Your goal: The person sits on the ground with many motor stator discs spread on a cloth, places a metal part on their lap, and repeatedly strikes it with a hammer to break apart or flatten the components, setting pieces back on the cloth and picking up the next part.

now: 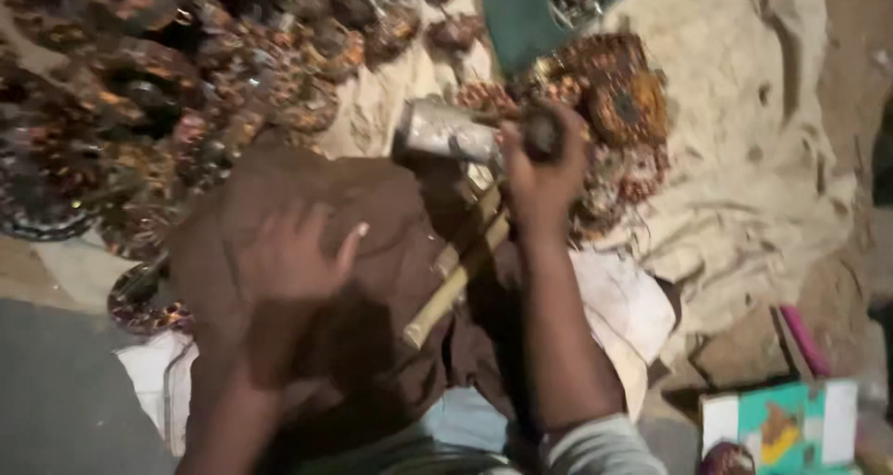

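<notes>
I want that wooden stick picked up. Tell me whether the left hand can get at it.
Probably yes: the left hand rests on brown cloth beside the wooden stick, with nothing between them.

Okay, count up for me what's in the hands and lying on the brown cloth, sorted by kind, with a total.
Hammer, metal head, gripped in the right hand: 1
Wooden sticks lying on the brown cloth: 2, as far as the blur shows
Left hand resting flat on the cloth, holding nothing: 0
Total: 3

Pretty dim, warm light overall, and motion blur smeared the whole shot. Dark shadows filled the left side; nothing was really in focus.
</notes>
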Available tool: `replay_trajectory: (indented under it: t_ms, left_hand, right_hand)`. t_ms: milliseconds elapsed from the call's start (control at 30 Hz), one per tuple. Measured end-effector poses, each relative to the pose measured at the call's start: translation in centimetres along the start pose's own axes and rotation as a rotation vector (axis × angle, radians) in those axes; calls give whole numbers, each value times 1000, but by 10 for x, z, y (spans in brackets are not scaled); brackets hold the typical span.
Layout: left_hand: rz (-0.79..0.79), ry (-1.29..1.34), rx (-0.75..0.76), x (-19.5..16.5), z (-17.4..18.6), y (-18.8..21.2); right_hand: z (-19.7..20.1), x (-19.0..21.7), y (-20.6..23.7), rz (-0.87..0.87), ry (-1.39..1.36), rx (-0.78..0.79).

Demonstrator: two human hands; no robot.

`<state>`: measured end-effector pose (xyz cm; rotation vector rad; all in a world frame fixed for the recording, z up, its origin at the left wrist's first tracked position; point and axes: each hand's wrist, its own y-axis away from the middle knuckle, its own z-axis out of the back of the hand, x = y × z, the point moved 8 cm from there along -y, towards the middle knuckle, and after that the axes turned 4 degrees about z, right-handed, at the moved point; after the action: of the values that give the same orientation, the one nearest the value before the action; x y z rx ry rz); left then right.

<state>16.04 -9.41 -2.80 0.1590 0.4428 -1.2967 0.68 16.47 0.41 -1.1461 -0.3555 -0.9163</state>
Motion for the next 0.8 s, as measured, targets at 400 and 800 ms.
replay_trajectory:
  t_ms: [400, 800]
  left_hand:
    - [-26, 49, -33, -2, 8, 3]
    - [-47, -10, -100, -3, 9, 11]
  right_hand:
    - [-5, -35, 7, -1001, -1002, 52]
    - [-4, 0, -4, -193, 88, 293]
